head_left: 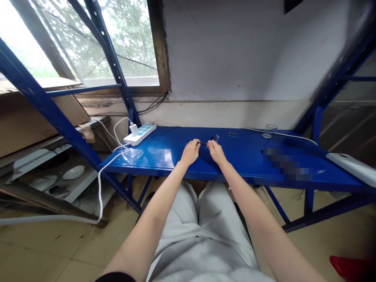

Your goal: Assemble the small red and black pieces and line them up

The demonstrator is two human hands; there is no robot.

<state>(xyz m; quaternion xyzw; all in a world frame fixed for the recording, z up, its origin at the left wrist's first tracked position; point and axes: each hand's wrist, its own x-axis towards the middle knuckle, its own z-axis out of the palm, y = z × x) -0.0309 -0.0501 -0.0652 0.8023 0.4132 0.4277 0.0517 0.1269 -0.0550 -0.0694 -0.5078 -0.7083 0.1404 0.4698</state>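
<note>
The left hand (190,152) and right hand (216,151) pinch opposite ends of a thin, black, rod-like object (203,143) over the glossy blue metal counter (147,154). Beyond them, a row of tiny metallic pieces (234,134) lies left of a clear round glass (269,131).

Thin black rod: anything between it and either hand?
Nothing visible: the left hand and right hand both grip the thin black rod over the blue table. A small clear piece is just beyond the right hand, not in between.
</note>
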